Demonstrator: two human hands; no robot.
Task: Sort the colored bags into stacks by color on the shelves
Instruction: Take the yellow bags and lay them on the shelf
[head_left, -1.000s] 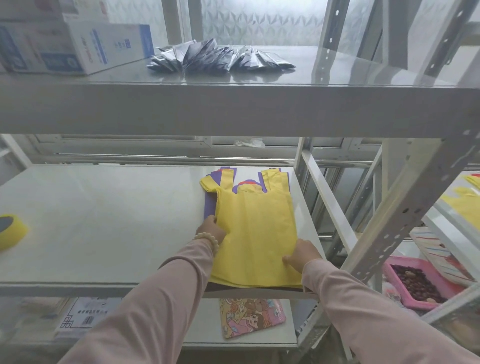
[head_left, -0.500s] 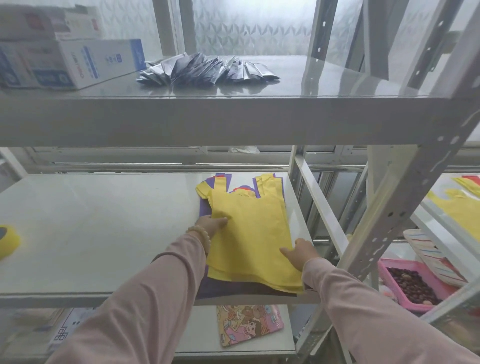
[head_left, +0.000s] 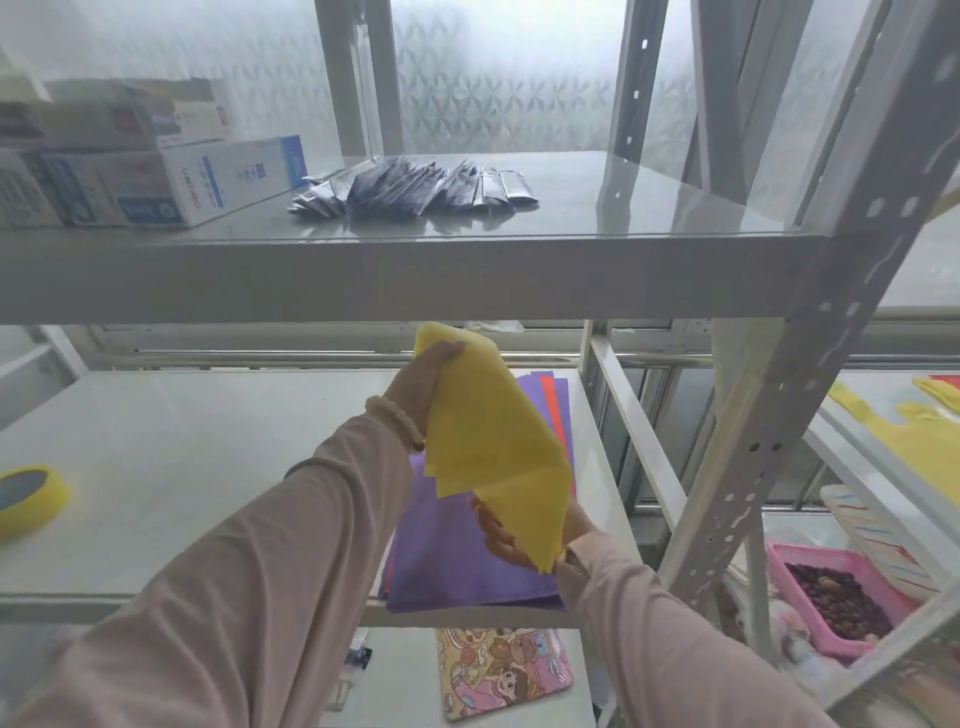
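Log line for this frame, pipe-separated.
step: sorting | left hand: grips yellow bags at top | right hand: grips bottom corner | on shelf: purple bags, red bag edge showing

Yellow bags: thin sheaf, hanging tilted in the air, with the left hand gripping the top end and the right hand holding the lower corner.
Purple bags: lying flat, stacked on the middle shelf at its right front edge.
Red bag: showing as a strip between purple layers.
Second yellow pile: lying on the right-hand shelf.
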